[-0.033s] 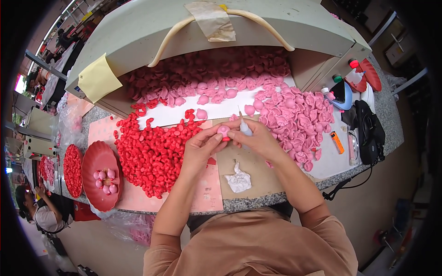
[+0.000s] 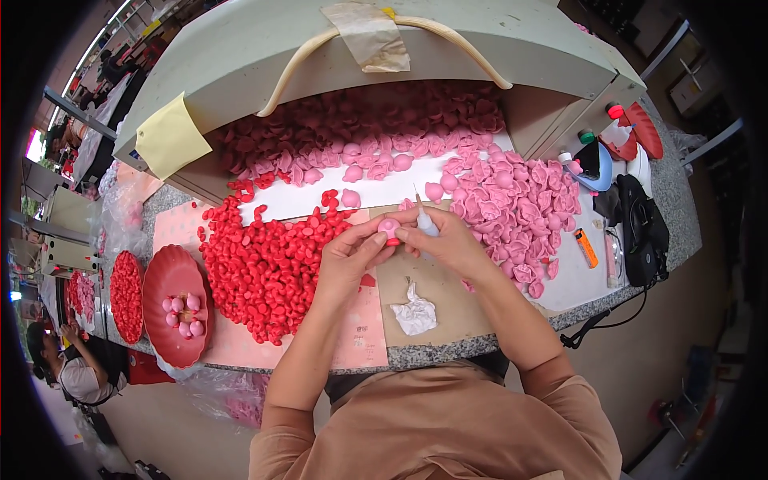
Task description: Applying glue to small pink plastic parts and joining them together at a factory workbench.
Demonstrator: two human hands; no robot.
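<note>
A small pink rounded piece [image 2: 389, 226] with a red part under it is pinched between my two hands over the middle of the bench. My left hand [image 2: 350, 252] has thumb and fingers closed on its left side. On the other side, my right hand [image 2: 454, 244] presses thumb and fingertip to the same piece. Tucked in that right hand is a small whitish needle-tip bottle [image 2: 427, 224], its thin tip pointing up and away. Left of my hands lies a heap of small glossy red pieces [image 2: 268, 276]; at the right is a heap of pink petal-shaped pieces [image 2: 512, 200].
A grey hood-like cabinet [image 2: 448, 52] arches over more pink pieces at the back. Crumpled white tissue [image 2: 414, 315] lies near the front edge. A red scalloped tray [image 2: 178, 268] holds several pink-and-red pieces. An orange tube-like item [image 2: 586, 248] and black pouch [image 2: 640, 228] are at right.
</note>
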